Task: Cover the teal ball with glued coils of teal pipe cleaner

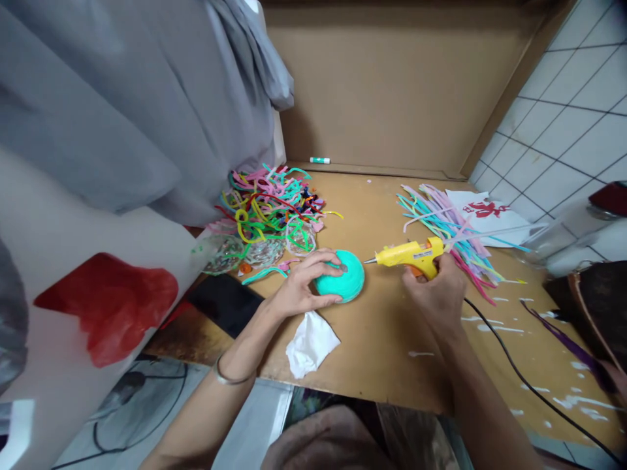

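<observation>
White tiles (571,111) flanked the brown table (382,346). Over its middle, the left hand (301,282) grasped a round turquoise piece (350,279); the right hand (437,290) gripped a yellow glue gun (404,253), nozzle (371,260) just short of it. Good gluing likely meant a steady grip, skin clear of the nozzle.

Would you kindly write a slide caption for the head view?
Left hand holds a round turquoise piece while the right hand holds a yellow glue gun, its nozzle pointing toward it.
</observation>
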`<state>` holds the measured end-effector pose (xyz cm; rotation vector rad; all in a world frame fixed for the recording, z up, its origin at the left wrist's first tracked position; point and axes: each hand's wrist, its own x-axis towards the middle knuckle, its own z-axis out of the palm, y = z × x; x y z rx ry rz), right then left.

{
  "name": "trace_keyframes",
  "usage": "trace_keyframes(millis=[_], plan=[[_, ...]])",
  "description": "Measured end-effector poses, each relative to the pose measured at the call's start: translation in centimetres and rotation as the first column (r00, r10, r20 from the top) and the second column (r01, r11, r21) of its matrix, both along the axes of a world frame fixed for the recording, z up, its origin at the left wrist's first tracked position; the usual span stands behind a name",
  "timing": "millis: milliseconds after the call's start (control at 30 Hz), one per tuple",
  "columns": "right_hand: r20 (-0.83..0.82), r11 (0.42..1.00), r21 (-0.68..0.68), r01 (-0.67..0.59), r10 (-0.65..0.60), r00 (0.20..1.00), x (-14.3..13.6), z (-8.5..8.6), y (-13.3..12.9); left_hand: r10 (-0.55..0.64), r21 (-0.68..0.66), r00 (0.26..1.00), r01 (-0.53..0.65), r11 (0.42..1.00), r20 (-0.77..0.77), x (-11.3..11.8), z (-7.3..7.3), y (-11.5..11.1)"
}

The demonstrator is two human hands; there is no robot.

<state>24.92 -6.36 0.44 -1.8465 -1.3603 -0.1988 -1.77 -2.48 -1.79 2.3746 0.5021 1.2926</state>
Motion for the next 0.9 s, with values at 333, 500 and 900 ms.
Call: trace_keyframes(millis=[333,500,900], plan=[[-0.063,0.985,0.067,-0.162,0.166,0.984,-1.3,0.0,-0.5,0.004,0.013,1.000,-0.004,1.000,-0.022,-0.1,0.2,0.0],[-0.002,0.978,0.092,-0.188,0.189,0.982,-1.1,-0.3,-0.4,-0.004,0.002,1.000,0.004,1.000,-0.006,0.0,0.2,0.0],[0.118,0.977,0.100,-0.188,0.176,0.977,-1.0,-0.2,-0.8,-0.011,0.002,1.000,0.011,1.000,-0.006,-0.1,0.0,0.2]])
